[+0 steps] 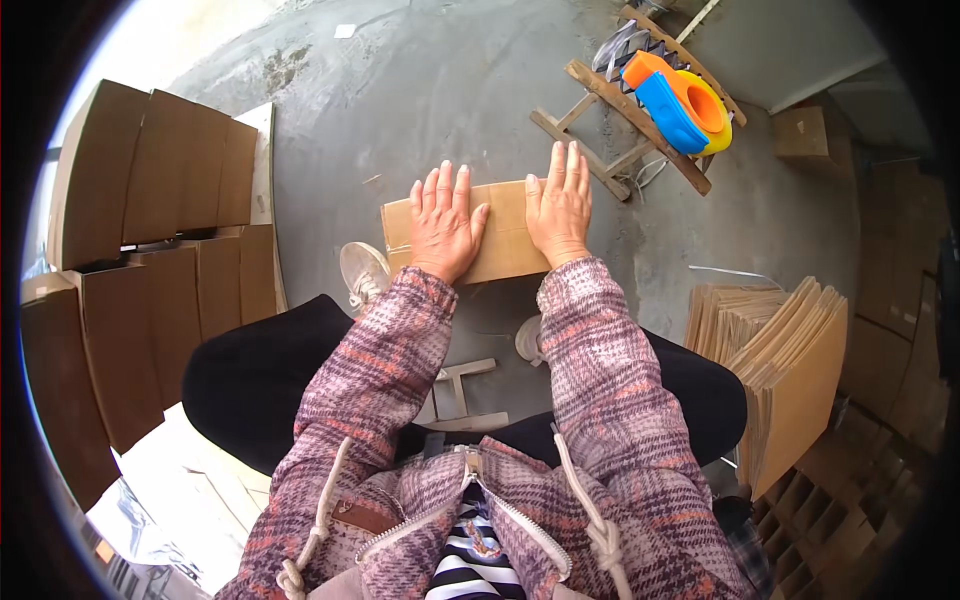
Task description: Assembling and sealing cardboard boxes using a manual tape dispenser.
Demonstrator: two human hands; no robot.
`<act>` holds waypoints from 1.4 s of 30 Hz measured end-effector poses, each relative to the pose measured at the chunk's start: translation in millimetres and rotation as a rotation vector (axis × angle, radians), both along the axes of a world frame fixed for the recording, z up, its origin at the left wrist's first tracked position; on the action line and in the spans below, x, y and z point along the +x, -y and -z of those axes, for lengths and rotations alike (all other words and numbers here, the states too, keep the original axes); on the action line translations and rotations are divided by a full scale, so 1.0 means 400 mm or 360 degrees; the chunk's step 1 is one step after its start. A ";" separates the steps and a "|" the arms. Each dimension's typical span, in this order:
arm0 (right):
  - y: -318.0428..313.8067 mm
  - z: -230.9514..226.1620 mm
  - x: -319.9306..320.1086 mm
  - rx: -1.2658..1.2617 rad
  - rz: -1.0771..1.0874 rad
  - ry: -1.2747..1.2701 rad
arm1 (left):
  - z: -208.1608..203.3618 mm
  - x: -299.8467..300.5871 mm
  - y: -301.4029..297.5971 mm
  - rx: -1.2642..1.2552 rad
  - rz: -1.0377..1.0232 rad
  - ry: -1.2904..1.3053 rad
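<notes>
A brown cardboard piece (508, 240), flat-topped and wider than it is deep, lies in front of me between my shoes. My left hand (443, 228) presses on its left part, palm down with the fingers stretched out away from me. On its right end rests my right hand (562, 212), also palm down, fingers straight and close together, thumb apart. The fingertips of both hands reach past the far edge of the cardboard. Neither hand grips anything. Whether the cardboard is a closed box or folded flat I cannot tell.
Brown boxes (165, 170) are stacked at the left. Flattened cartons (800, 375) stand in a bundle on the right. A wooden stool (640, 110) at the far right bears a blue, orange and yellow plastic tape dispenser (670, 115). Another carton (803, 138) sits beyond it.
</notes>
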State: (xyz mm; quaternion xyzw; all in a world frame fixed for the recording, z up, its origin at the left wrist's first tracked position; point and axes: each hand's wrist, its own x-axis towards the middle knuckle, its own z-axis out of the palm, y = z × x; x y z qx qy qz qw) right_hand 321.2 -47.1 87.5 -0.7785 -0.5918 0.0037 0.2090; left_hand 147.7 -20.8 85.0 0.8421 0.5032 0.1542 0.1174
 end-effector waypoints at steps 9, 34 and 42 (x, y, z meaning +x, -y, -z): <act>-0.005 0.083 0.106 -0.0185 0.0087 -0.2556 | 0.045 -0.198 -0.042 -0.0985 -0.0630 0.1477; 0.084 0.137 0.154 -0.0612 0.0398 -0.1898 | -0.024 -0.240 0.017 -0.1601 -0.0975 0.1098; 0.099 -0.011 0.154 0.0005 0.0106 -0.2245 | -0.256 -0.261 0.036 -0.0924 -0.0536 0.1357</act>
